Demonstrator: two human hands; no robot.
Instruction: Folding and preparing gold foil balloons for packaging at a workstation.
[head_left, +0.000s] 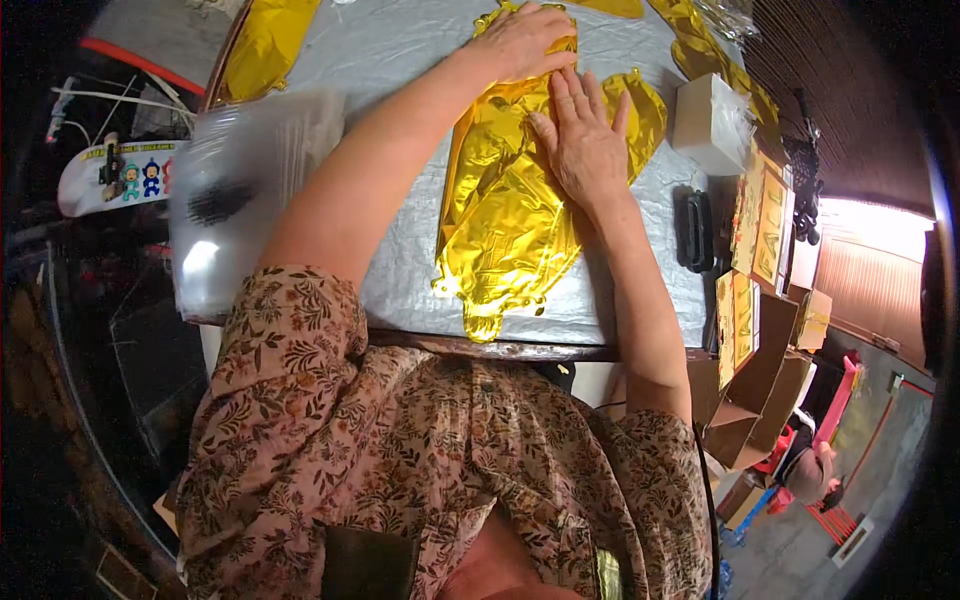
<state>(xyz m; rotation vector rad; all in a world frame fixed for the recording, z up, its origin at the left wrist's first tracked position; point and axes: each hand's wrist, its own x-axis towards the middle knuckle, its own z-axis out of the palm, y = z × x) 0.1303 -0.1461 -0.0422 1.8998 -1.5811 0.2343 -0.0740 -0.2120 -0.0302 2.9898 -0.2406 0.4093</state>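
A shiny gold foil balloon (515,215), uninflated and folded over on itself, lies on the table in front of me. Its tail points at the near edge, and another flap of gold foil (643,110) spreads out to the right. My left hand (522,45) reaches to the balloon's far end and presses on it, fingers extended and thumb apart. Just nearer, my right hand (588,150) rests flat along the balloon's right side with its fingers spread. Part of the foil is hidden beneath both hands.
Clear plastic bags (235,200) are stacked at the table's left. More gold foil (265,50) lies at the far left and far right. To the right are a white box (710,125), a black handle-shaped object (695,230) and cardboard boxes (745,400). A skateboard (115,180) is at left.
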